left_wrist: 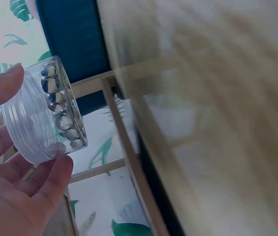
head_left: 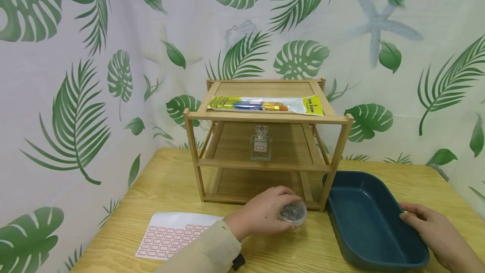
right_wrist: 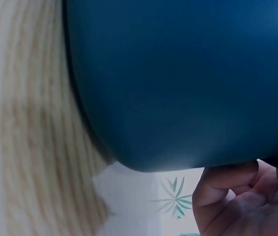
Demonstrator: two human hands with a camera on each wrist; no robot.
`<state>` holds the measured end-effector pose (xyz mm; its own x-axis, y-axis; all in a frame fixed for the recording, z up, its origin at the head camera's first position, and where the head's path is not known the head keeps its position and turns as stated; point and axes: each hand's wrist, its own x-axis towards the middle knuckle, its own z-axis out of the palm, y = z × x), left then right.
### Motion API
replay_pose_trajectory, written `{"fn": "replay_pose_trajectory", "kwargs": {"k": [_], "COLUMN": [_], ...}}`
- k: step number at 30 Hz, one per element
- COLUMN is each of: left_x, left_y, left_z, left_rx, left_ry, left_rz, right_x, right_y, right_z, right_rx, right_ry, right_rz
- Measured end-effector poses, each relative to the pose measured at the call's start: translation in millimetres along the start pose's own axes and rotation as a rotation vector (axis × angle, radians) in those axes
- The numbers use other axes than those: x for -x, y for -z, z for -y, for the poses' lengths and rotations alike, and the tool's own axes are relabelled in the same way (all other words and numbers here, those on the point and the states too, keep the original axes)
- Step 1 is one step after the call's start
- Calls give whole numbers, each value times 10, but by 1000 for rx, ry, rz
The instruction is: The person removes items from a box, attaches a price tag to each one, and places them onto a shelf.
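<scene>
My left hand (head_left: 263, 214) holds a small round clear jar (head_left: 293, 213) in front of the wooden rack's lower right. In the left wrist view, the jar (left_wrist: 28, 118) has a ridged lid side between thumb and fingers, and small shiny rounded pieces, some dark blue, lie inside it. With thumb and fingers, my right hand (head_left: 435, 231) grips the right rim of a dark teal rectangular basin (head_left: 373, 222). The right wrist view shows the basin's outer wall (right_wrist: 168, 98) close up, with curled fingers (right_wrist: 222, 184) at its edge.
A three-tier wooden rack (head_left: 265, 117) stands at the back. On its top lies a packet of paintbrushes (head_left: 265, 104); a labelled glass perfume bottle (head_left: 260, 146) stands on the middle tier. A sheet of red-bordered stickers (head_left: 166, 237) and a partly hidden black object (head_left: 238, 261) lie near my left sleeve.
</scene>
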<state>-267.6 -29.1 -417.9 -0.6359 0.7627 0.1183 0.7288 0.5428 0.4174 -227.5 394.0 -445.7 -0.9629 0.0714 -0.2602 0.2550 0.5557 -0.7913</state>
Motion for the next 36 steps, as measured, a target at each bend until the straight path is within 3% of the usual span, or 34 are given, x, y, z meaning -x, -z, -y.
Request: {"fn": "replay_pose_trajectory", "kwargs": {"k": [7,15,29,36], "left_x": [93,145,183,194], "left_y": [-82,-152,-174,-170], "left_z": [58,57,74,74], "left_rx": [17,-3,8,11], "left_ry": [52,84,82,78], "left_rz": [51,68,120,123], "right_x": [14,34,43,41], "right_y": [-3,-9,3,-20], "right_z": [-5,-3,-22,-14], "right_rx": [-17,-29,-12,35], "right_ry": [0,12,25,20], "right_rz": [5,8,8,-34]}}
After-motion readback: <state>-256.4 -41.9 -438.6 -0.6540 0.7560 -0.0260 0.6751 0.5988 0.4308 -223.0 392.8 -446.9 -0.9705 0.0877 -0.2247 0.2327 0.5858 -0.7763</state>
